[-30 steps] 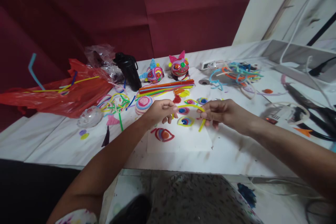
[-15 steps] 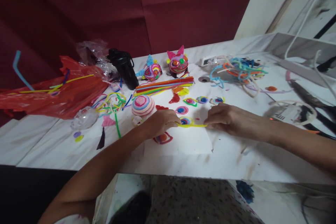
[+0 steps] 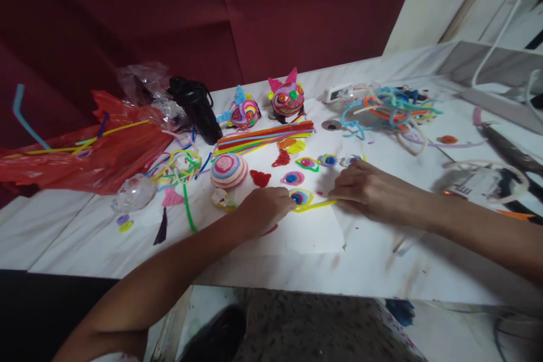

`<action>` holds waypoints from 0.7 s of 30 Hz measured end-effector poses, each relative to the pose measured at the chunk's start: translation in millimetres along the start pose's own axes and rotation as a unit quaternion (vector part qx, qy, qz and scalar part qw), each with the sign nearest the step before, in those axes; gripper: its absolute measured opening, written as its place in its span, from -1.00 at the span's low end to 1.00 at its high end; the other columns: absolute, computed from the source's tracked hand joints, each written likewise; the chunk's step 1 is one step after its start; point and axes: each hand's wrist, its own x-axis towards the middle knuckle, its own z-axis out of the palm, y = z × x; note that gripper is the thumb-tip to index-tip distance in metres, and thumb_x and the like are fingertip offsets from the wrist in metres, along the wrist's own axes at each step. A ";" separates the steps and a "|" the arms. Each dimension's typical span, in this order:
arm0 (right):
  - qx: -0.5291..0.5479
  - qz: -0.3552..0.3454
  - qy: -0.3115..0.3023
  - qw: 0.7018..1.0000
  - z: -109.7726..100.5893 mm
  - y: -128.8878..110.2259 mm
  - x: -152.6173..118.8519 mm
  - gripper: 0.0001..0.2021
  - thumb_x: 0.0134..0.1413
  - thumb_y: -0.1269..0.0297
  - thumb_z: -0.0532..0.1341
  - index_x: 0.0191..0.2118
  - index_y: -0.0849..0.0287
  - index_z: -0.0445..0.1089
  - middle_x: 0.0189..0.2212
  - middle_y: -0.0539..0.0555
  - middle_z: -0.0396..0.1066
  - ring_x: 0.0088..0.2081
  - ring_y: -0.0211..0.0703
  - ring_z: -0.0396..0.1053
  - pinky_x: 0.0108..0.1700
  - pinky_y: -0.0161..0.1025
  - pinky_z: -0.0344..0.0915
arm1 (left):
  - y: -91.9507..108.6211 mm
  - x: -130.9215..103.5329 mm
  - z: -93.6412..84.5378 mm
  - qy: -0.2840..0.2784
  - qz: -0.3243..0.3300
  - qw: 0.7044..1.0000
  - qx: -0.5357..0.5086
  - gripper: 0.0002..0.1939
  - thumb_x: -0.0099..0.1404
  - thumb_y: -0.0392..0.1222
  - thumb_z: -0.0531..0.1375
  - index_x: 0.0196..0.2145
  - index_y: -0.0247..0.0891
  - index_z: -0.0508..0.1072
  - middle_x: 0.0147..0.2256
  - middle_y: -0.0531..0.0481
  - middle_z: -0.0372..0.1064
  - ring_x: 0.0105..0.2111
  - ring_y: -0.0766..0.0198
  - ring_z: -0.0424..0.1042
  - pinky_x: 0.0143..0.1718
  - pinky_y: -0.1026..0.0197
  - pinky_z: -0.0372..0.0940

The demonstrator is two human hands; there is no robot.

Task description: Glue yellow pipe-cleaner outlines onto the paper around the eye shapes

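Note:
A yellow pipe cleaner [image 3: 316, 205] stretches between my two hands over white paper [image 3: 305, 233]. My left hand [image 3: 267, 210] is closed at its left end, beside an eye shape [image 3: 300, 197] with blue centre and yellow rim. The right end is pinched in the closed fingers of my right hand [image 3: 356, 189]. Behind them lie a pink-rimmed eye shape [image 3: 293, 178], a green-rimmed one [image 3: 307, 164] and a red fuzzy piece [image 3: 260, 177]. A red-rimmed shape is mostly hidden under my left hand.
A striped ball [image 3: 229, 171], a pipe cleaner bundle [image 3: 263, 138], two decorated heads [image 3: 287, 96] [image 3: 245, 111] and a black bottle [image 3: 197, 110] stand behind. Red plastic [image 3: 127, 147] lies left, tangled pipe cleaners [image 3: 394, 110] and scissors [image 3: 511, 153] right.
My left hand has moved slightly down and now covers most of the red-rimmed shape. The yellow pipe cleaner has gone from nearly level to bent beneath the yellow-rimmed eye, which shows more.

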 end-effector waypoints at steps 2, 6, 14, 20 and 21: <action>0.038 0.013 0.001 0.999 -0.7 -5.3 1.4 -0.78 0.22 0.39 0.09 -0.19 0.11 0.49 -0.35 0.07 0.52 -0.25 -0.13 0.42 -0.17 -0.10 0.11 | 1.5 -0.4 0.3 0.003 0.001 1.000 0.000 -0.75 0.41 -0.28 0.01 -0.29 -0.29 0.48 -0.30 -0.10 0.44 -0.28 0.23 0.44 -0.27 0.25 0.29; 0.093 0.042 -0.007 0.995 -4.6 -19.9 8.0 -0.80 0.23 0.37 0.11 -0.17 0.14 0.48 -0.33 0.07 0.51 -0.26 -0.15 0.43 -0.18 -0.12 0.06 | 3.3 -2.7 1.7 0.039 0.006 0.999 -0.019 -0.73 0.43 -0.22 0.01 -0.26 -0.27 0.50 -0.32 -0.09 0.46 -0.31 0.25 0.44 -0.29 0.27 0.27; -0.011 0.039 0.083 0.996 -10.1 -45.6 22.8 -0.70 0.32 0.19 0.05 -0.28 0.17 0.48 -0.50 0.03 0.47 -0.37 -0.12 0.34 -0.07 0.03 -0.08 | 20.3 -1.7 -8.7 0.153 -0.012 0.980 -0.124 -0.83 0.35 -0.25 0.15 -0.32 -0.25 0.55 -0.38 -0.03 0.53 -0.43 0.31 0.44 -0.32 0.30 0.30; -0.062 0.010 0.099 0.993 -15.0 -53.0 26.1 -0.64 0.34 0.43 -0.03 -0.42 0.20 0.42 -0.62 -0.01 0.37 -0.41 -0.19 0.29 -0.02 0.03 -0.08 | 32.7 0.6 -11.9 0.167 -0.102 0.951 -0.241 -0.92 0.21 -0.30 0.25 -0.39 -0.23 0.57 -0.43 0.03 0.53 -0.49 0.35 0.43 -0.37 0.31 0.31; -0.055 0.013 0.102 0.993 -15.7 -53.1 25.5 -0.64 0.34 0.42 -0.03 -0.43 0.20 0.41 -0.62 -0.01 0.37 -0.42 -0.19 0.29 -0.03 0.02 -0.07 | 33.9 0.5 -11.5 0.165 -0.121 0.942 -0.266 -0.93 0.19 -0.30 0.26 -0.40 -0.24 0.57 -0.44 0.03 0.52 -0.50 0.36 0.42 -0.39 0.32 0.31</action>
